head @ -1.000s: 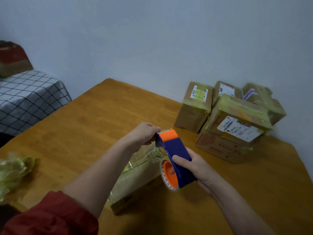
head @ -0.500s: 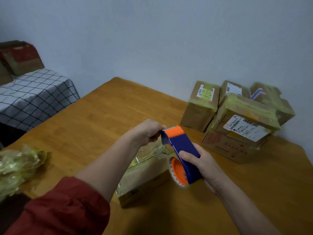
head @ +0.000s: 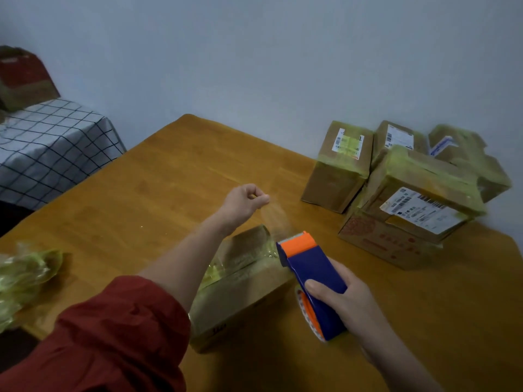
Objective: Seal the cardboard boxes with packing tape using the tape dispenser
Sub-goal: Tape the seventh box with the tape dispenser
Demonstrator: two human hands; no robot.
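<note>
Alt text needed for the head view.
The left hand pinches a strip of clear packing tape stretched from the blue and orange plastic tape dispenser gripped by the right hand, above a brown cardboard box on the wooden table.

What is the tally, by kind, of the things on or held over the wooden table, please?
Cardboard boxes: 6
Tape dispenser: 1
Crumpled film wad: 1
Total: 8
</note>
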